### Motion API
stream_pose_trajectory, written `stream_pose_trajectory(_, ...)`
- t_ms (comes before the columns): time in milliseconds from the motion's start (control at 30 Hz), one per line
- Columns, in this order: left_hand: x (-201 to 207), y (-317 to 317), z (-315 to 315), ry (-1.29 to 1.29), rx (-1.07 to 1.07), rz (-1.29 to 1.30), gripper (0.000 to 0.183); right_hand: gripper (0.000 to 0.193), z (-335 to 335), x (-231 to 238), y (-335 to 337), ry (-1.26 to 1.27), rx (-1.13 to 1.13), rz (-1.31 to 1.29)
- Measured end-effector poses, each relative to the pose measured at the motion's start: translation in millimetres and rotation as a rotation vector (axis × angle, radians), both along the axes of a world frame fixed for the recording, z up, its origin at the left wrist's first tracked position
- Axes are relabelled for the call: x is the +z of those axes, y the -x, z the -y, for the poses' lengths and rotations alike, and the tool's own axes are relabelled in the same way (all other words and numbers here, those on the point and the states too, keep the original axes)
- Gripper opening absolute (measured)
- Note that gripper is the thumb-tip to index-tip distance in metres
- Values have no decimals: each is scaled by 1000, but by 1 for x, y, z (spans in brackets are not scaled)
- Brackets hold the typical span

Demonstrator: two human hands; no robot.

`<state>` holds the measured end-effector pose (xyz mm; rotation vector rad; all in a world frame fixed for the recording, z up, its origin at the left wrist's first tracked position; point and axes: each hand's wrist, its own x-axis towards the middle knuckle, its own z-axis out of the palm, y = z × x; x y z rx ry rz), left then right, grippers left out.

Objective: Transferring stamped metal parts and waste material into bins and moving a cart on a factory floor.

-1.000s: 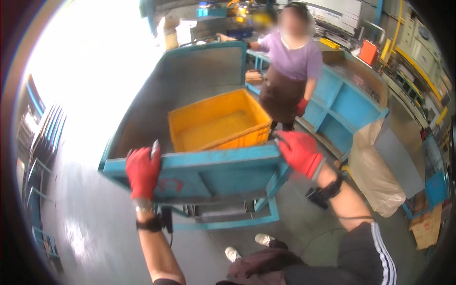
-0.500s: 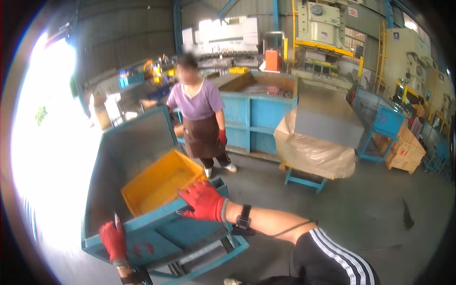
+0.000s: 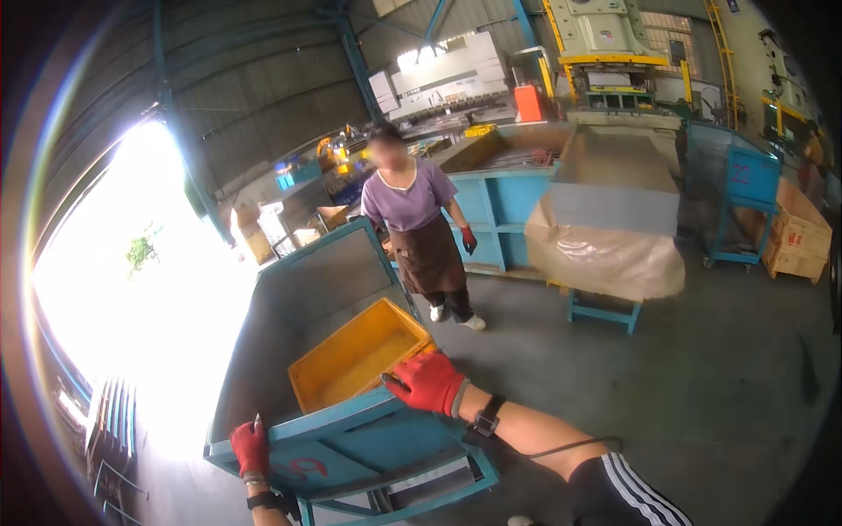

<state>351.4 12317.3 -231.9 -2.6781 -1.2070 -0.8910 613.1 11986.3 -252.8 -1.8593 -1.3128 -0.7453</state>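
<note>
A blue metal cart (image 3: 351, 447) with high sides stands in front of me, tilted in the view. My left hand (image 3: 252, 449), in a red glove, is closed over the left end of its near rim. Farther along the same rim, my right hand (image 3: 427, 383) is closed too, gloved in red, with a strap and a small dark device on the wrist. Inside the cart lies a yellow plastic bin (image 3: 351, 355), with nothing visible in it. Its near right corner is close to my right hand.
A co-worker (image 3: 417, 210) in a purple top and brown apron stands beyond the cart's far right corner. Behind are a large blue container (image 3: 491, 215) and a grey stack on brown wrapping (image 3: 605, 245). A wooden crate (image 3: 798, 232) stands far right; a bright doorway opens left.
My view has turned, so the cart, both hands and the co-worker appear farther right. Both hands keep their hold on the rim. The co-worker's right arm, earlier stretched sideways, is now lower.
</note>
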Motion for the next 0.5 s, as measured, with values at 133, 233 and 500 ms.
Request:
stream_pose_trajectory(133,10,36,20,6,-52,-1,39,38,21,8,42,18,-45,-22)
stream_pose_trajectory(233,14,59,41,36,-76,-14,38,37,48,21,79,55,-137,-67)
stream_pose_trajectory(500,23,152,38,71,-468,-199,47,28,77,30,165,-54,-174,-111)
